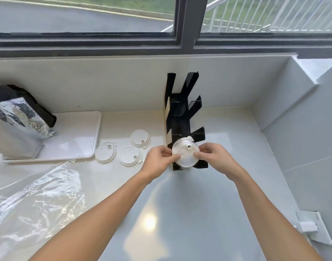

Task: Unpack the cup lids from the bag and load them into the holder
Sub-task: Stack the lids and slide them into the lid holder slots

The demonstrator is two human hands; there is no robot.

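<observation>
A: Where are we on the lids?

B: We hold one stack of lids (185,154) in both hands, right at the near end of the black holder (182,113). Left hand (157,160) has fingers pinched on the stack's left edge, right hand (211,154) has fingers pinched on its right edge.

A: Is the stack in the slot?

B: We can't tell. It overlaps the holder's front slot, but our hands cover the contact.

A: Loose ones?

B: We see three lids flat on the table (180,213) left of the holder: one at (105,153), one at (130,156), one behind at (140,138). A fourth is mostly hidden by the left hand.

A: Bag?

B: The clear bag (35,194) lies crumpled at near left. A foil pouch (16,127) stands on a white tray (76,136) at far left. The holder stands against the back wall.
</observation>
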